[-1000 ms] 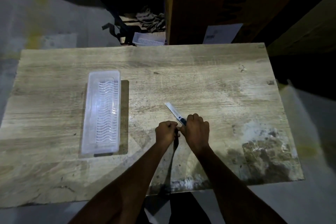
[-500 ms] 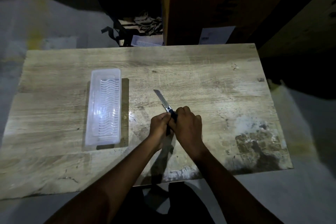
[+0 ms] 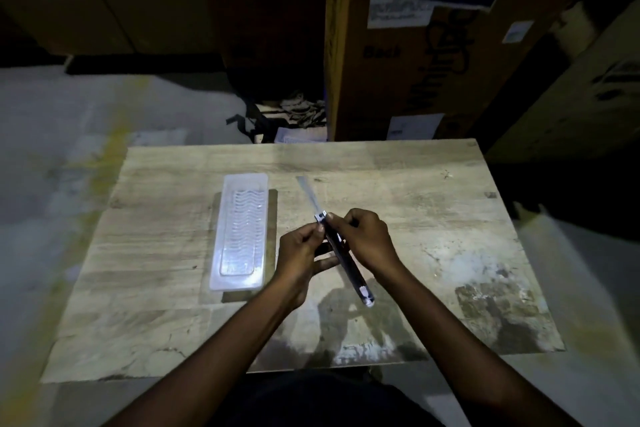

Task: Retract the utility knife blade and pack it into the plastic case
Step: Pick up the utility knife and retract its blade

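Both hands grasp the utility knife (image 3: 341,253) above the wooden table (image 3: 415,218), left hand (image 3: 299,253) pinching near the slider, right hand (image 3: 367,241) steadying the handle, probably to retract the extended blade (image 3: 308,192) beside the plastic case (image 3: 242,232).

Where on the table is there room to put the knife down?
Bare wood lies on the table right of the hands, out to the stained corner. More runs along the far edge, and left of the plastic case. It is crowded between the case and the left hand, where the utility knife is held with its blade out.
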Demonstrator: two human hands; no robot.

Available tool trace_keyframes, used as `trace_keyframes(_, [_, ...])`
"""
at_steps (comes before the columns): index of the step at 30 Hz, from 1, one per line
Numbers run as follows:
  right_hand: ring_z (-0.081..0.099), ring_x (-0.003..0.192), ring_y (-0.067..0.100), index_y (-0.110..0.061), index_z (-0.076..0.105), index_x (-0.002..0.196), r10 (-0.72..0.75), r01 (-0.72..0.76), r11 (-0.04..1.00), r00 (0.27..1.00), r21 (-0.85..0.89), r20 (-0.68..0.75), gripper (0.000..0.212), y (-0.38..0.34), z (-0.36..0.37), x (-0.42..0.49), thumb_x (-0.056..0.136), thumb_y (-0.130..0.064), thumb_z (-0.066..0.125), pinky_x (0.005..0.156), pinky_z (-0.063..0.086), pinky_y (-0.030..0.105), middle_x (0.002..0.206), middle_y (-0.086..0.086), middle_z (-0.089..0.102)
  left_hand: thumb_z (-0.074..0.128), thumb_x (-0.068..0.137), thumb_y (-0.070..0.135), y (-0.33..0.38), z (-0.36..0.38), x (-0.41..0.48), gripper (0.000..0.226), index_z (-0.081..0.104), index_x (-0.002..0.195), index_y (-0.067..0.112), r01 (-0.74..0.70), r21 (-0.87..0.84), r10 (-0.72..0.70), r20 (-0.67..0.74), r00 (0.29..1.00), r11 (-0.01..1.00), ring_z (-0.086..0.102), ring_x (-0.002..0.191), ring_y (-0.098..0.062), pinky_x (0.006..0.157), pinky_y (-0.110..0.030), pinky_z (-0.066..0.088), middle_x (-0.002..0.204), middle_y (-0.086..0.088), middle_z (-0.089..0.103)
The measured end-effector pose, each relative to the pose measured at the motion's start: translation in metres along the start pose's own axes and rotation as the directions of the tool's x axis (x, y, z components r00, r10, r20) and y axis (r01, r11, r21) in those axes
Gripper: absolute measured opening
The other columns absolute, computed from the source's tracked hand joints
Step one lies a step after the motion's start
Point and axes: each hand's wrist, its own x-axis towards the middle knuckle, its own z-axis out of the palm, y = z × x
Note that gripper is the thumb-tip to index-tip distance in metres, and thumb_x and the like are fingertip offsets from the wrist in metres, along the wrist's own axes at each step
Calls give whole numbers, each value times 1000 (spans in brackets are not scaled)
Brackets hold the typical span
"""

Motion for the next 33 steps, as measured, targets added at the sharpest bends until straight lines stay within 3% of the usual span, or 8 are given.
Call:
trace_keyframes(3, [66, 64, 28, -18, 48, 52, -14, 13, 999, 999, 47, 32, 46, -18, -1, 3, 79, -48, 70, 59, 48, 38, 64, 16, 65, 51, 95, 22, 17, -2, -9, 28, 68, 100, 1, -79, -23, 79, -11, 997, 997, 74, 89, -24, 69, -33, 61, 94, -11, 75])
trace_keyframes(7, [59, 58, 20, -20, 48, 51, -21, 14, 996, 998, 93, 67, 44, -31, -2, 9, 75, -46, 73, 53, 41, 32, 61, 11, 62, 49, 96, 17, 31, -2, -10, 25, 69, 98, 2, -113, -53, 111, -43, 993, 992, 74, 85, -22, 64, -30, 60, 86, -6, 76])
trace_keyframes(14, [60, 62, 23, -20, 48, 58, 10, -29, 990, 991, 138, 134, 36, -42, 3, 6, 76, -41, 72, 61, 47, 35, 64, 9, 60, 46, 97, 14, 49, -10, -3, 24, 67, 99, 3, -135, -117, 117, -144, 983, 984, 70, 91, -27, 64, -31, 60, 94, -12, 71])
trace_keyframes(19, [64, 52, 24, -9, 59, 77, 44, -107, 974, 955, 200, 293, 23, -48, 1, -11, 90, -28, 60, 47, 50, 27, 66, 12, 65, 47, 96, 15, 57, -19, 0, 22, 68, 94, 10, -179, -143, 146, -216, 965, 973, 68, 80, -24, 57, -27, 58, 89, -10, 68])
trace_keyframes(22, [62, 51, 24, -8, 62, 82, 61, -144, 972, 916, 184, 396, 24, -49, 1, -20, 94, -24, 49, 48, 51, 26, 67, 10, 65, 46, 96, 17, 62, -21, 2, 22, 67, 98, 10, -198, -124, 162, -254, 953, 972, 66, 78, -22, 55, -25, 57, 87, -9, 67])
trace_keyframes(24, [54, 48, 19, -9, 62, 81, 65, -153, 973, 899, 172, 433, 26, -46, 2, -22, 95, -23, 44, 46, 46, 24, 62, 4, 59, 46, 97, 17, 64, -21, 3, 22, 66, 101, 9, -215, -105, 180, -275, 945, 971, 66, 75, -19, 54, -23, 56, 85, -7, 67])
trace_keyframes(28, [22, 45, 12, -14, 52, 75, 61, -192, 951, 885, 242, 462, 28, -39, 6, -22, 96, -23, 36, 45, 19, 25, 57, -3, 35, 46, 97, 16, 65, -15, 3, 22, 66, 97, 9, -248, -68, 218, -289, 932, 966, 64, 75, -20, 57, -26, 57, 82, -5, 65])
trace_keyframes(33, [15, 48, 13, -18, 44, 72, 18, -161, 949, 887, 272, 462, 27, -36, 10, -17, 96, -24, 32, 49, 11, 30, 57, -4, 31, 46, 97, 15, 64, -7, 7, 23, 68, 93, 12, -267, -69, 236, -297, 925, 961, 61, 72, -19, 54, -25, 53, 78, -2, 63])
